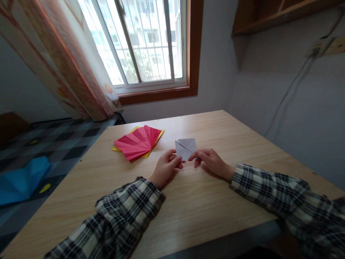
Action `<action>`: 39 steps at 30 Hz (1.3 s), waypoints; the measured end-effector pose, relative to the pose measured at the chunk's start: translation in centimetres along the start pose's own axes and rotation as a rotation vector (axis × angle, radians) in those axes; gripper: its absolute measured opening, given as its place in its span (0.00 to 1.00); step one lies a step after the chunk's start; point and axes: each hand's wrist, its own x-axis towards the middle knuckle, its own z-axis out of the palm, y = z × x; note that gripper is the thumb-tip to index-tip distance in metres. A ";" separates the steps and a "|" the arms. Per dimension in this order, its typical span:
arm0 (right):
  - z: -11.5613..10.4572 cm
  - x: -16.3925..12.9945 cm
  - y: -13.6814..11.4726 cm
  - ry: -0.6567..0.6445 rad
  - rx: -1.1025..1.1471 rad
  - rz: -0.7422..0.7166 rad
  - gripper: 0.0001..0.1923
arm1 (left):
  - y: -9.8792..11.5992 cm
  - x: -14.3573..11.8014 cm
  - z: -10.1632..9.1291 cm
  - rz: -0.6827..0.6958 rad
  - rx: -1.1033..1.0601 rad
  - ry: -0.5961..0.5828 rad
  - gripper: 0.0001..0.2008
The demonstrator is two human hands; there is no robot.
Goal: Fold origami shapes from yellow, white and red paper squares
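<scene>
- Fingers [176,160] of our left hand [165,168] pinch the lower left edge of the folded white paper [185,148].
- Our right hand [211,162] pinches its lower right edge.
- We hold it just above the desk [202,201], near the middle.
- Fanned red and yellow sheets [138,142] lie to its left.

paper's [185,148] lower edge hidden by fingertips [178,160], elbows cut off
</scene>
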 end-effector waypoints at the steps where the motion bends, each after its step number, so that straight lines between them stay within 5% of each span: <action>1: 0.0 0.0 0.0 -0.016 0.011 0.002 0.23 | 0.0 0.0 0.0 -0.006 -0.022 -0.013 0.18; 11: 0.1 -0.4 0.3 -0.273 0.158 0.020 0.23 | -0.3 -0.4 0.0 -0.089 0.048 -0.156 0.21; 23: 0.0 -0.4 -0.3 -0.291 0.078 0.016 0.24 | 0.5 -0.4 0.5 -0.077 0.081 -0.008 0.30; 30: 0.1 -0.1 -0.1 -0.191 0.198 0.064 0.25 | 0.1 -0.2 0.6 -0.028 -0.033 0.036 0.25; 39: 0.2 0.8 0.0 0.129 0.312 0.067 0.16 | -0.7 -0.1 0.3 -0.012 0.051 0.021 0.23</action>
